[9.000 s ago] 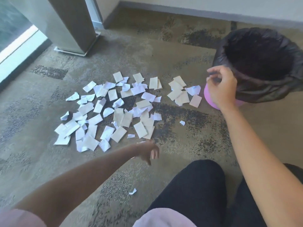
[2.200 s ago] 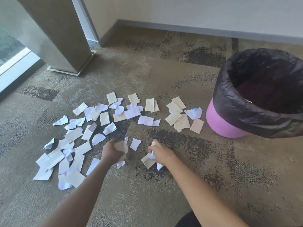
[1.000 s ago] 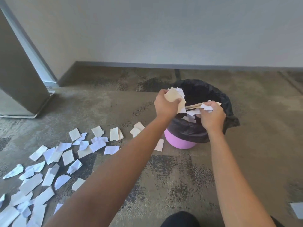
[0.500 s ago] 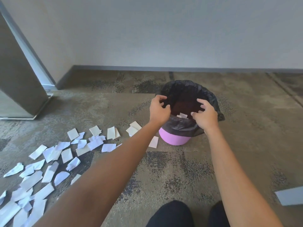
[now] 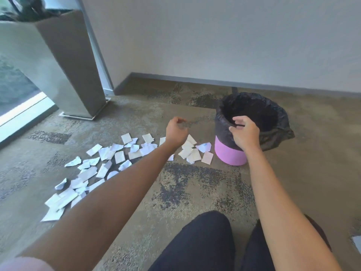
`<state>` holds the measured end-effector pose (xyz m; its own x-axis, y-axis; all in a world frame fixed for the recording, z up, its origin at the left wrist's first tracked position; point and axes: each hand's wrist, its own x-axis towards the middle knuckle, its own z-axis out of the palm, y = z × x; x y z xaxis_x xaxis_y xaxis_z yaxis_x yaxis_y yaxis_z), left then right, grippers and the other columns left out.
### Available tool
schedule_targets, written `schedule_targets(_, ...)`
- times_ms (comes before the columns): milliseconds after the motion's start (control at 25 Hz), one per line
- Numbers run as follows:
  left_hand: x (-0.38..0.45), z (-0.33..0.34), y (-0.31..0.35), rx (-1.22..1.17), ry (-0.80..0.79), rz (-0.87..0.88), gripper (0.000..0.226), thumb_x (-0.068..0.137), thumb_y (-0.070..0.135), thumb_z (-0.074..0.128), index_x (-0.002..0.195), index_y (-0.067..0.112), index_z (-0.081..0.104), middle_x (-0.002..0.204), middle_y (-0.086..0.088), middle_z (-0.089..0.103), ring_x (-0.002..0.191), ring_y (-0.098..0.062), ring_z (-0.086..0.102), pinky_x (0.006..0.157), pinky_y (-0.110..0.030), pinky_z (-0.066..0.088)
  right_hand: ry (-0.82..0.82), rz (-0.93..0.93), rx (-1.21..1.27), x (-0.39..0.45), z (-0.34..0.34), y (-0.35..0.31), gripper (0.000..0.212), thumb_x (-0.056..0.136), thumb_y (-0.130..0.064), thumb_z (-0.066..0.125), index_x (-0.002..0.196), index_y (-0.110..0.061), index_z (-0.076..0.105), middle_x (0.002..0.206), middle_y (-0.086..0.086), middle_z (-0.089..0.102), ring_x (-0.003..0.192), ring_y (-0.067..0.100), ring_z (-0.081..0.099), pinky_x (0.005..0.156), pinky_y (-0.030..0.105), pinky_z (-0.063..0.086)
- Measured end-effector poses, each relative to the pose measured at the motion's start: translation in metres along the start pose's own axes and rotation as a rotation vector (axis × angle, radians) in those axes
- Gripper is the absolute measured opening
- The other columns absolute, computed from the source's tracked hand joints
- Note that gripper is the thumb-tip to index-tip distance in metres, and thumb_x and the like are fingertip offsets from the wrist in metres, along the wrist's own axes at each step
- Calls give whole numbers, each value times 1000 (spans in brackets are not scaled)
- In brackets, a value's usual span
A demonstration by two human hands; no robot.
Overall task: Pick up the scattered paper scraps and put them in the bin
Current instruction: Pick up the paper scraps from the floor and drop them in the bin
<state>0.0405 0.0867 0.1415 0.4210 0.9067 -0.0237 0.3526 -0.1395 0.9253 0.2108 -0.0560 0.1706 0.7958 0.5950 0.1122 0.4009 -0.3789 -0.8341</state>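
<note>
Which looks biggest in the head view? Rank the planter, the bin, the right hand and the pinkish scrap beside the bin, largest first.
1. planter, by far the largest, cut off by the frame's edge.
2. bin.
3. right hand, though it may be nearer the camera.
4. pinkish scrap, smallest.

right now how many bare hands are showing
2: the left hand hovers above the scattered white paper scraps; the right hand is at the rim of the black-lined pink plastic bin.
</note>
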Motion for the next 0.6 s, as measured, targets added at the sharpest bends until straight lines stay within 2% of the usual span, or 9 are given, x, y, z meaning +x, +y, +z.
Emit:
schedule_targets(120,1,-34,-19,5,40,-70,32,85,4,54,114,15,58,123,1,57,77,-22,60,53,-22,45,-100,-38,-7,-6,22,-5,28,88,-6,66,116,-13,65,117,2,65,95,14,58,83,20,40)
schedule_targets(280,0,-70,-69,87,76,-216,26,84,7,56,109,14,60,113,0,63,98,-25,63,68,-29,50,-216,-30,-18,-4,59,0,26,87,-3,66,111,-13,67,112,4,68,95,17,61,83,22,41)
schedule_targets(400,3,-97,-112,167,97,-340,27,85,12,60,111,10,59,110,-4,62,96,-26,61,69,-28,46,-346,-22,-85,4,107,1,26,86,-3,65,111,-13,68,110,4,69,95,17,62,85,25,45)
schedule_targets(520,5,-116,-145,394,-9,-387,24,89,14,56,109,0,59,108,-11,64,90,-31,60,70,-32,46,-553,-60,-152,-1,166,6,26,87,-3,64,112,-12,66,114,6,68,97,17,61,90,31,48)
schedule_targets(600,1,-122,-170,539,-101,-390,27,89,15,56,109,-4,58,107,-16,63,96,-34,61,76,-39,49,-726,-97,-241,-15,200,14,27,89,-9,66,115,-15,64,115,5,66,103,20,62,89,32,49)
